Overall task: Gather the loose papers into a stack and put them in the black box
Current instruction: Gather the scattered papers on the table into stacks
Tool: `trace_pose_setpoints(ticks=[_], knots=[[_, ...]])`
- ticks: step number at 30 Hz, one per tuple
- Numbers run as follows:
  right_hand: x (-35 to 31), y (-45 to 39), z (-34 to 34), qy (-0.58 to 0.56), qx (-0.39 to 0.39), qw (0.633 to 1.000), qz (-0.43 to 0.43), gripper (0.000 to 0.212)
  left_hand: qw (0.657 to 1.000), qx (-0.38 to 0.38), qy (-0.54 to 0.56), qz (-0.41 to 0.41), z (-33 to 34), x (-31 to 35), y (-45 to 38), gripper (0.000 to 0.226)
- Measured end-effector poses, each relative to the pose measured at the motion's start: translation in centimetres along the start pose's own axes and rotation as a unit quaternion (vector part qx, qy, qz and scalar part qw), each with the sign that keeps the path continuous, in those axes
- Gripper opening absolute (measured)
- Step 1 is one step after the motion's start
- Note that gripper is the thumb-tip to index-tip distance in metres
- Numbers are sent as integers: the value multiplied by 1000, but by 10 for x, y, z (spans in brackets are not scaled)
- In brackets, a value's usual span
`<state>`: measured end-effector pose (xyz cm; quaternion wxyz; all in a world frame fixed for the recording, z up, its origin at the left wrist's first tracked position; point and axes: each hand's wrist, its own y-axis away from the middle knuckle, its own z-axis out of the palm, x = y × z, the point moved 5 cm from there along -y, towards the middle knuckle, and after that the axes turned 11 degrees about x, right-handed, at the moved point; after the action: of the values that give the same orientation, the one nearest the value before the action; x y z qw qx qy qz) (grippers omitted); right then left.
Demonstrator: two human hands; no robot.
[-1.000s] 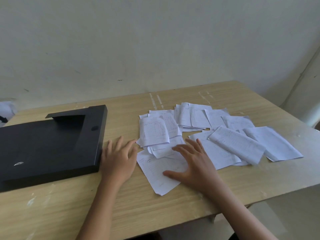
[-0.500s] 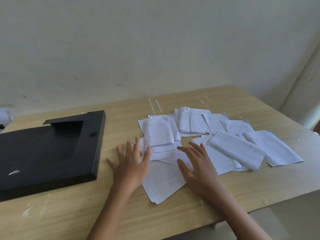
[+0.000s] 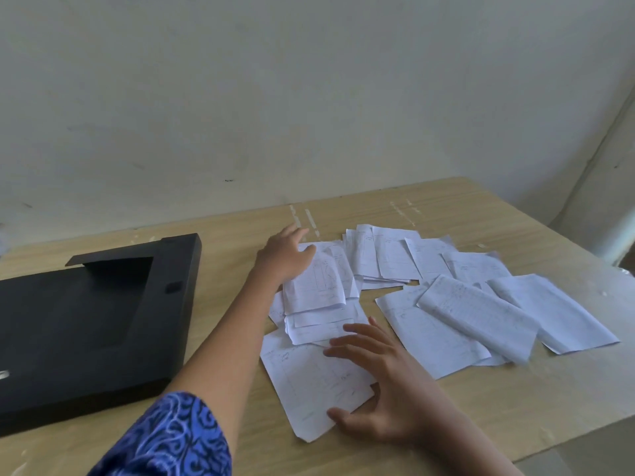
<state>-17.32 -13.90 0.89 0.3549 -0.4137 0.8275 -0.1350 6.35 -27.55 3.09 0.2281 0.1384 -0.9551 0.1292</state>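
Note:
Several white printed papers (image 3: 446, 297) lie scattered and overlapping across the middle and right of the wooden table (image 3: 481, 407). A flat black box (image 3: 86, 314) lies at the left, closed as far as I can tell. My left hand (image 3: 285, 255) reaches far across, palm down on the top edge of a small pile of folded sheets (image 3: 316, 286), fingers spread. My right hand (image 3: 381, 386) hovers open at the right edge of the nearest large sheet (image 3: 309, 383), thumb by its lower corner, holding nothing.
The table's front edge runs just below my right wrist and drops off at the lower right. A plain wall (image 3: 309, 97) stands behind the table. Bare wood shows between the box and the papers.
My left hand has moved from beside the box forward to the far edge of the small pile. My right hand has pulled back toward me onto the nearest sheet.

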Motion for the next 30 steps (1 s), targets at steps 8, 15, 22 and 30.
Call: trace_pose_setpoints(ticks=[8,15,22,30], knots=[[10,-2,4,39,40,998,25,51,976,-149,-158,32,20,13,1,74],[10,-3,1,90,72,992,45,55,990,-97,-100,32,2,7,38,61],[3,1,-2,74,78,994,25,45,994,-24,-107,29,-13,8,41,51],[-2,8,-2,11,-38,999,22,89,984,-62,-165,-37,4,-1,41,62]])
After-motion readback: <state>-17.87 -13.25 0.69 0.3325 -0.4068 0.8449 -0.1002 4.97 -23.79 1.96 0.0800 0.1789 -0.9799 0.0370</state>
